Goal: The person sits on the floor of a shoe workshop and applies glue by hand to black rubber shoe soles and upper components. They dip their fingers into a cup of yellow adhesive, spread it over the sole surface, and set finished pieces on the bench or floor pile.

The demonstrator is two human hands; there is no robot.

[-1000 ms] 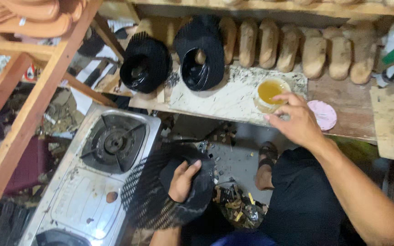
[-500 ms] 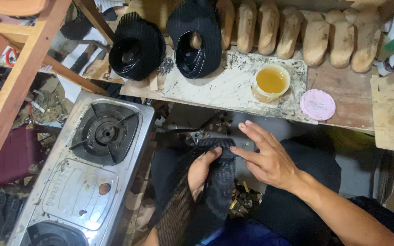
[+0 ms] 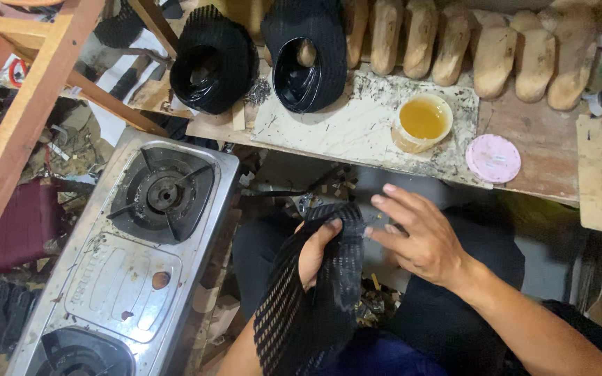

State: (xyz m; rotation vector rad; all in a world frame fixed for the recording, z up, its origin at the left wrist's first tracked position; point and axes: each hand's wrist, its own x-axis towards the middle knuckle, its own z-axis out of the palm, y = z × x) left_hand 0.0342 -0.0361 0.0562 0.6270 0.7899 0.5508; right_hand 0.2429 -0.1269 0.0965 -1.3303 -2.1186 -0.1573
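Observation:
My left hand [image 3: 317,252] grips a black mesh shoe upper [image 3: 315,299] held over my lap, thumb and fingers wrapped round its top edge. Beside it my right hand [image 3: 419,237] spreads its fingers, the fingertips touching the upper's top right part. A small tub of yellow glue [image 3: 423,120] stands on the stained white board [image 3: 357,132] of the wooden bench [image 3: 534,150], with its pink lid [image 3: 493,158] lying to the right. Two more black mesh uppers [image 3: 214,59] [image 3: 306,56] rest at the back of the bench.
A row of wooden shoe lasts [image 3: 496,52] lines the back of the bench. A steel two-burner gas stove [image 3: 130,264] sits at the left, below a wooden frame [image 3: 33,104]. Scraps litter the floor under the bench.
My right hand left the glue tub and came down to the mesh upper. My left hand lifted and turned the upper, which now hangs folded over my lap.

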